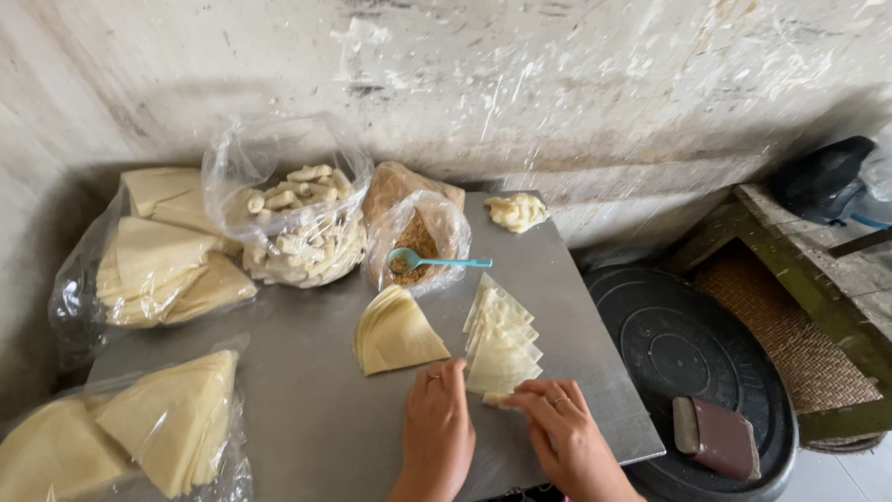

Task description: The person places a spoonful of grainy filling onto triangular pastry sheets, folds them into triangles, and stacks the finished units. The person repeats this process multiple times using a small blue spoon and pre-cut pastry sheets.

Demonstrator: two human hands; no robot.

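My left hand (437, 423) rests flat on the grey metal table (307, 409), fingers together, just left of a row of overlapping pale dough triangles (502, 344). My right hand (557, 432) pinches the nearest triangle at the row's near end. A separate fanned stack of dough wrappers (395, 333) lies just beyond my left hand. Each hand wears a ring.
A plastic bag of brown filling (420, 240) holds a light blue spoon (437, 261). A bag of pale cut pieces (299, 228) and bags of wrappers (163, 260) (139, 428) line the left. A lump of dough (517, 211) lies at the back. A black round lid (692, 358) with a maroon pouch (717, 435) sits right.
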